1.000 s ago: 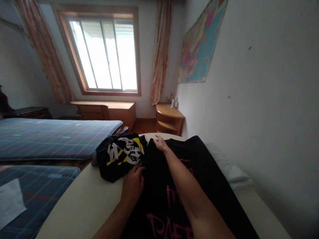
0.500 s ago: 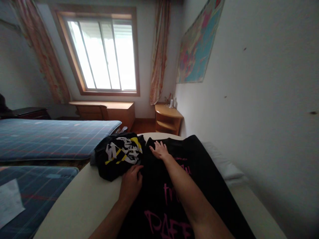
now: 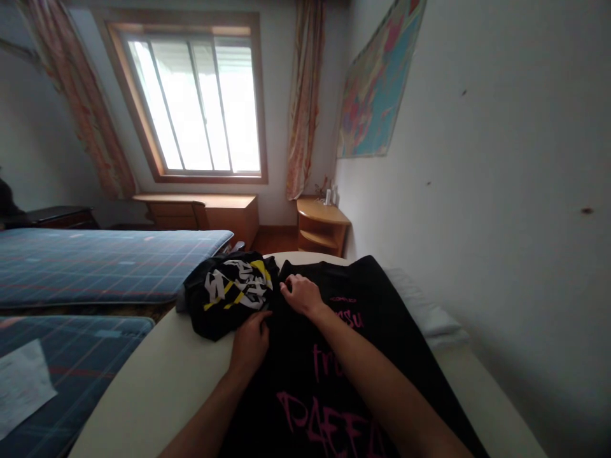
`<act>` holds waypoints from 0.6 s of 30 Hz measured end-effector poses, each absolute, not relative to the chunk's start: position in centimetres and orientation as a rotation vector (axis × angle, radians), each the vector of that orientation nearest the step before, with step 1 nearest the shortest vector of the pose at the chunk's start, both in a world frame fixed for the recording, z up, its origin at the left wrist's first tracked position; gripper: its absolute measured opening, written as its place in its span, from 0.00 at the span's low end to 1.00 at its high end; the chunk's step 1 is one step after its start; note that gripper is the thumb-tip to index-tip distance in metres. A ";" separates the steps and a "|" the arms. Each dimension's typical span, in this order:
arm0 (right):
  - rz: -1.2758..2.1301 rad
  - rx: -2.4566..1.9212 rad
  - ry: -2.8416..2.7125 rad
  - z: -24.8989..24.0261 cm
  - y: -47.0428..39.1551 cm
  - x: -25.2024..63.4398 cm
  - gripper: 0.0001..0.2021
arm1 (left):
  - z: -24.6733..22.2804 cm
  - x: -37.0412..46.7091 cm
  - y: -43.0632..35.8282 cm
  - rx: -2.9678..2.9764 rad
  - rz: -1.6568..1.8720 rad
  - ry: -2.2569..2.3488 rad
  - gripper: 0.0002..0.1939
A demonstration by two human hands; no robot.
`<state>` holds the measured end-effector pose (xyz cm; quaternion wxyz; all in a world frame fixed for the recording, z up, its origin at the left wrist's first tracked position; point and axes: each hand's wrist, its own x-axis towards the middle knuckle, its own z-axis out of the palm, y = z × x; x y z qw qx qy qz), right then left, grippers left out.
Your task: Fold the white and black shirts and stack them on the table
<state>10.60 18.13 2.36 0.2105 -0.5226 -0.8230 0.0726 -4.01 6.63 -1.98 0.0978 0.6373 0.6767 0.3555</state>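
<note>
A black T-shirt (image 3: pixel 382 343) with pink lettering lies spread over a pale round-edged table (image 3: pixel 191 381). My right hand (image 3: pixel 301 294) is at its upper left edge, fingers curled in and closed on the cloth. Lower down that same edge, my left hand (image 3: pixel 251 340) has its thumb and forefinger pinched on the fabric; the other fingers are tucked out of sight. To the left of both hands, nearly touching the T-shirt, sits a bunched black garment (image 3: pixel 210 324) with a white and yellow print.
Pale folded cloth (image 3: pixel 429 315) lies by the wall, beyond the T-shirt's right edge. Blue plaid mattresses (image 3: pixel 114 264) stand to the left, a paper sheet (image 3: pixel 26 385) on the nearer one. A wooden corner shelf (image 3: pixel 322 213) and a desk (image 3: pixel 229 203) are at the back.
My right hand, spread flat on the T-shirt before, has curled its fingers in at the upper left edge. My left hand has shifted only slightly.
</note>
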 end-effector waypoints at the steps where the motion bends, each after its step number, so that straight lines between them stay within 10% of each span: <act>1: 0.213 -1.418 -2.343 1.9 17.3 10.8 0.26 | -2.0 -4.0 6.7 1.883 1.047 2.008 0.19; 12: 0.127 -1.398 -2.413 0.1 11.6 13.1 0.35 | -1.7 -4.1 6.9 1.815 1.037 2.045 0.19; 18: 0.045 -1.258 -2.417 1.1 10.1 13.5 0.14 | -1.8 -4.2 7.0 1.815 1.042 2.043 0.18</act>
